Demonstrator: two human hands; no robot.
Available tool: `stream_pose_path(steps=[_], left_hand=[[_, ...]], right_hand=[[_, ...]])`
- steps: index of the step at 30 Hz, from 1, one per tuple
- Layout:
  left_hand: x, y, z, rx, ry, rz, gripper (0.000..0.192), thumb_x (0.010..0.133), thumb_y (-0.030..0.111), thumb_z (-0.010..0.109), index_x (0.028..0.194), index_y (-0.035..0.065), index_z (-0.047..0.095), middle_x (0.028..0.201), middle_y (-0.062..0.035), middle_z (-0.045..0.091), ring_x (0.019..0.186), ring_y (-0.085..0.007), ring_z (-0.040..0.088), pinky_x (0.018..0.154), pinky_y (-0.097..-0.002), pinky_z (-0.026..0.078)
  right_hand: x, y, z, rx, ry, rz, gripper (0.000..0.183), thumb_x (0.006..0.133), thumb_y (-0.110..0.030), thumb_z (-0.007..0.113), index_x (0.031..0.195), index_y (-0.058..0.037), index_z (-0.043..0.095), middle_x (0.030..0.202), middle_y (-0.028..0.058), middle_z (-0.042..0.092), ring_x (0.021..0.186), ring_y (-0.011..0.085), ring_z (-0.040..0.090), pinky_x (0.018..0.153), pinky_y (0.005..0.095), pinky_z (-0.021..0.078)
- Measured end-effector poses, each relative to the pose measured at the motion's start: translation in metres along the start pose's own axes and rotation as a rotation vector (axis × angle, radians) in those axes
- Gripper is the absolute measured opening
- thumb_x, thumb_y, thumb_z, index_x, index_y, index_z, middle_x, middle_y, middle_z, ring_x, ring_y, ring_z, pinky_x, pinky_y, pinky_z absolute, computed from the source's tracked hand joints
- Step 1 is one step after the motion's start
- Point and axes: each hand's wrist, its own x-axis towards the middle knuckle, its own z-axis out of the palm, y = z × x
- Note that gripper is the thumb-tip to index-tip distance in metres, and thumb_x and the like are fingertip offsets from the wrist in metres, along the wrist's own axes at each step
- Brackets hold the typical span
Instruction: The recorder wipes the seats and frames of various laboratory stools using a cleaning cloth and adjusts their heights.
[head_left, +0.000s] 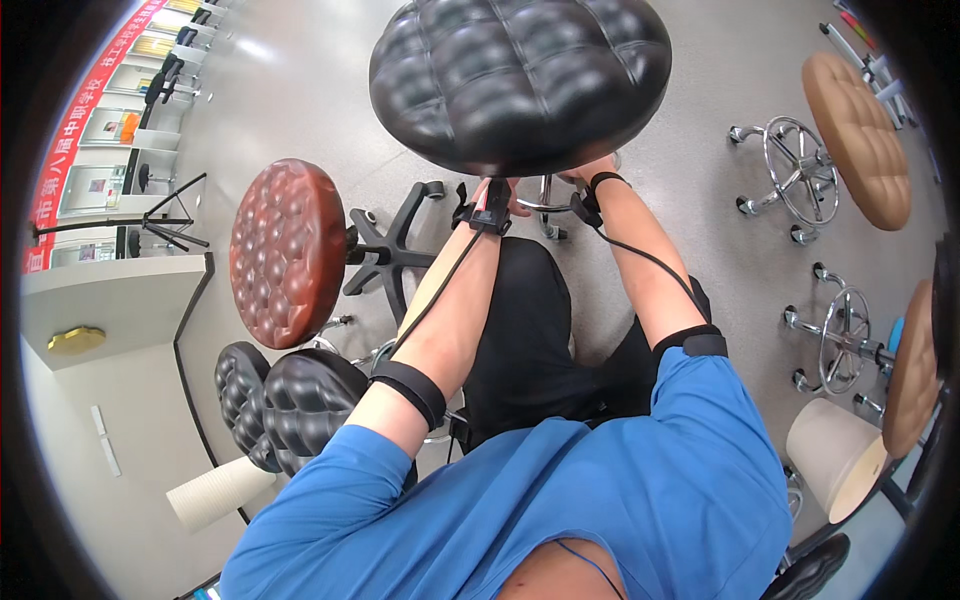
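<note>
A round black tufted stool seat fills the top middle of the view, right before me. My left hand is at its near underside, with most of the fingers hidden below the cushion. Close to the seat's near right rim, my right hand also reaches beneath it. The seat hides what either hand touches or holds. Between the hands, part of a chrome stool base with a caster shows. Each wrist carries a strapped device with a black cable.
Left of my arm stands a red-brown tufted stool on a black five-star base. Behind it are black stools and stacked cream buckets. Tan stools with chrome bases and a cream bucket are at right. A tripod lies far left.
</note>
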Motion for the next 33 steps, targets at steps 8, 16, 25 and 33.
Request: stream_pose_path(steps=[8,16,25,33], left_hand=[[-0.026,0.01,-0.034,0.072,0.034,-0.033,0.086,0.053,0.026,0.085,0.126,0.0145,0.041,0.109,-0.0153,0.054,0.088,-0.0282,0.059,0.076,-0.039,0.047],[-0.024,0.016,-0.041,0.108,-0.051,-0.052,0.087,0.051,0.027,0.086,0.125,0.0141,0.043,0.108,-0.0136,0.055,0.084,-0.0271,0.06,0.074,-0.0375,0.047],[-0.037,0.039,-0.054,0.189,-0.021,-0.009,0.089,0.05,0.028,0.087,0.125,0.0145,0.043,0.104,-0.011,0.059,0.079,-0.0257,0.062,0.075,-0.0363,0.049],[-0.039,0.025,-0.052,0.157,0.011,0.014,0.089,0.05,0.027,0.087,0.125,0.0138,0.043,0.104,-0.0109,0.059,0.081,-0.0255,0.062,0.076,-0.0358,0.05]], right_hand=[[0.037,-0.013,0.034,0.25,-0.304,-0.027,0.035,0.066,-0.021,0.057,0.097,-0.0089,0.067,0.105,0.0179,0.063,0.099,0.0327,0.06,0.086,0.0379,0.0479],[0.016,-0.047,0.059,0.106,-0.061,0.127,0.027,0.072,-0.02,0.062,0.093,-0.0031,0.066,0.101,0.016,0.065,0.097,0.0289,0.062,0.082,0.0368,0.0504],[-0.013,-0.014,0.046,0.19,0.126,-0.067,0.025,0.066,-0.017,0.064,0.084,-0.0003,0.063,0.091,0.0204,0.063,0.087,0.0335,0.063,0.077,0.04,0.0505],[-0.047,0.04,0.008,0.697,0.699,0.151,0.025,0.061,-0.009,0.057,0.083,0.0005,0.062,0.075,0.0207,0.063,0.071,0.0345,0.063,0.066,0.0396,0.0503]])
